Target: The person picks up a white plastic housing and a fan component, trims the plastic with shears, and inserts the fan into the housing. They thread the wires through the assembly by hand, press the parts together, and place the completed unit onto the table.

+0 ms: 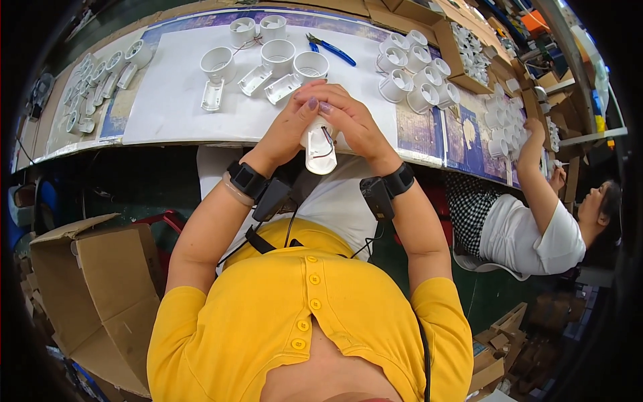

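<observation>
Both hands are closed together around a white plastic housing (321, 159) at the table's front edge. Its open handle part points toward me, and thin dark and reddish wires lie in it. My left hand (288, 127) wraps it from the left, my right hand (358, 124) from the right, with fingers overlapping on top. The housing's upper part is hidden under them. Just beyond stand three similar white housings, one a round cup (218, 63) with its open handle toward me. Two shorter white cups (242, 31) with wires stand behind. Blue-handled cutters (335, 51) lie to their right.
Several white cups (423, 99) stand at right, near a cardboard box (462, 67) of small white parts. Several grilled housings (115, 63) lie at far left. A co-worker (529, 231) reaches over the table at right. An open carton (100, 288) stands at lower left.
</observation>
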`<action>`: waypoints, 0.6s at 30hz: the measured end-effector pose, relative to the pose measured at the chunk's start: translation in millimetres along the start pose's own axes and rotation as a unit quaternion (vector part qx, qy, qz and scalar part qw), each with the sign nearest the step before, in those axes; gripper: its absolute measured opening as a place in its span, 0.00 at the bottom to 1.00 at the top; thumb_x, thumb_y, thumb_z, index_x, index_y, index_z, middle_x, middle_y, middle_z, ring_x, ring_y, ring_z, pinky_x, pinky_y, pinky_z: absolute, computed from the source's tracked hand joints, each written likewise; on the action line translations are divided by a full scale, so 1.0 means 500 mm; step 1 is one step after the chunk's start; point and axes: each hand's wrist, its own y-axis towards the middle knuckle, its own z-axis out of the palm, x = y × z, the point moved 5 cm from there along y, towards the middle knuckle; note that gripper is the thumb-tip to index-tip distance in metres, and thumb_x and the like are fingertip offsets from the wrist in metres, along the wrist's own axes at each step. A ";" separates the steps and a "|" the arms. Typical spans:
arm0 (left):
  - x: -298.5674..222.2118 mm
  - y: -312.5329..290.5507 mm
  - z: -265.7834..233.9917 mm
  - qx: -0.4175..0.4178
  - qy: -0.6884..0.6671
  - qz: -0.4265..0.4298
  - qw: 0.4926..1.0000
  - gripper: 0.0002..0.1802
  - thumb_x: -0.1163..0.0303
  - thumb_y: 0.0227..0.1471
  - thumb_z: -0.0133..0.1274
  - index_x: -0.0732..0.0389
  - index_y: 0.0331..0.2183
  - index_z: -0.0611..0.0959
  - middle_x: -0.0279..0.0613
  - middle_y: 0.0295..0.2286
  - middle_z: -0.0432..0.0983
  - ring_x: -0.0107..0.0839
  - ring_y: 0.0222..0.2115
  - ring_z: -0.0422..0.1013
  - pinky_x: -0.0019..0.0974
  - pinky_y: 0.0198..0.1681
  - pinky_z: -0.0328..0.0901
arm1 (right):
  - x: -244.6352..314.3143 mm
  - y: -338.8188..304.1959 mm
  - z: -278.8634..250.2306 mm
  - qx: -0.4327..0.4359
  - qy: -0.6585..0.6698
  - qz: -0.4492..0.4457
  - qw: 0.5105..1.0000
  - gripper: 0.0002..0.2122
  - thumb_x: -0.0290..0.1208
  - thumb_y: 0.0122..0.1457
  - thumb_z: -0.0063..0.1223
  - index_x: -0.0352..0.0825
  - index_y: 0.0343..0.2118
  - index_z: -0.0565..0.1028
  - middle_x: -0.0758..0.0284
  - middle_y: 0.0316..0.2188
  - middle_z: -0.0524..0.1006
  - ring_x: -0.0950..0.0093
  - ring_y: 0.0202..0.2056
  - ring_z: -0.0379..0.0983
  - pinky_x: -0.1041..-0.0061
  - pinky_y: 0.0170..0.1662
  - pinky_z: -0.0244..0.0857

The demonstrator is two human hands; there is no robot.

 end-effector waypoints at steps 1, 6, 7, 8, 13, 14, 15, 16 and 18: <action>-0.005 0.001 0.001 -0.007 -0.005 0.004 1.000 0.26 0.57 0.62 0.43 0.59 0.57 0.61 0.39 0.44 0.68 0.26 0.43 0.70 0.29 0.44 0.67 | -0.002 -0.001 -0.001 -0.022 0.007 0.011 1.000 0.15 0.28 0.61 0.39 0.30 0.47 0.73 0.62 0.47 0.72 0.69 0.53 0.64 0.73 0.58 0.53; -0.018 -0.013 0.013 0.011 -0.027 -0.065 0.997 0.33 0.46 0.61 0.40 0.60 0.57 0.61 0.43 0.47 0.67 0.29 0.45 0.69 0.30 0.48 0.66 | 0.029 -0.024 -0.035 -0.137 -0.018 0.001 0.990 0.13 0.21 0.55 0.46 0.31 0.43 0.76 0.62 0.44 0.73 0.70 0.49 0.66 0.73 0.56 0.56; -0.019 -0.014 0.013 0.012 -0.052 -0.067 0.996 0.30 0.50 0.62 0.40 0.60 0.57 0.62 0.41 0.45 0.68 0.27 0.44 0.69 0.29 0.47 0.66 | 0.040 -0.030 -0.040 -0.135 -0.018 -0.001 0.991 0.13 0.21 0.55 0.46 0.31 0.43 0.76 0.62 0.44 0.73 0.70 0.49 0.66 0.73 0.56 0.56; -0.019 -0.013 0.013 0.013 -0.077 -0.068 0.995 0.27 0.53 0.63 0.40 0.59 0.56 0.63 0.40 0.44 0.68 0.26 0.42 0.69 0.29 0.46 0.66 | 0.056 -0.033 -0.042 -0.106 -0.064 -0.009 0.992 0.13 0.20 0.53 0.49 0.32 0.42 0.77 0.63 0.42 0.73 0.70 0.47 0.67 0.74 0.53 0.58; -0.018 -0.007 0.007 0.008 -0.059 -0.053 0.997 0.23 0.56 0.64 0.39 0.58 0.55 0.64 0.38 0.40 0.69 0.24 0.40 0.69 0.27 0.42 0.66 | 0.092 -0.028 -0.045 -0.008 -0.201 -0.052 0.978 0.13 0.18 0.46 0.60 0.37 0.37 0.79 0.65 0.36 0.75 0.71 0.37 0.72 0.76 0.41 0.65; -0.017 -0.007 0.006 0.008 -0.059 -0.052 0.997 0.23 0.56 0.64 0.39 0.58 0.55 0.64 0.38 0.40 0.69 0.24 0.40 0.69 0.27 0.42 0.66 | 0.095 -0.027 -0.043 0.013 -0.222 -0.066 0.973 0.14 0.18 0.45 0.61 0.38 0.36 0.80 0.66 0.35 0.76 0.71 0.35 0.73 0.76 0.38 0.66; -0.016 -0.007 0.005 0.007 -0.059 -0.053 0.997 0.24 0.56 0.64 0.39 0.59 0.55 0.64 0.38 0.39 0.69 0.23 0.40 0.69 0.27 0.42 0.66 | 0.096 -0.024 -0.045 0.013 -0.223 -0.066 0.972 0.14 0.18 0.45 0.61 0.38 0.36 0.80 0.66 0.35 0.76 0.71 0.35 0.73 0.76 0.38 0.66; -0.016 -0.008 0.005 0.006 -0.059 -0.053 0.997 0.24 0.55 0.64 0.39 0.59 0.55 0.65 0.38 0.39 0.69 0.23 0.39 0.68 0.27 0.42 0.66 | 0.101 -0.022 -0.043 0.019 -0.252 -0.095 0.963 0.13 0.18 0.45 0.62 0.38 0.35 0.80 0.66 0.34 0.76 0.71 0.33 0.73 0.76 0.37 0.67; -0.016 -0.006 0.005 0.004 -0.058 -0.053 0.997 0.24 0.55 0.64 0.39 0.59 0.55 0.65 0.38 0.38 0.69 0.23 0.39 0.68 0.27 0.42 0.65 | 0.110 -0.020 -0.037 0.032 -0.309 -0.151 0.938 0.12 0.19 0.44 0.63 0.39 0.34 0.80 0.66 0.31 0.77 0.72 0.31 0.73 0.76 0.34 0.67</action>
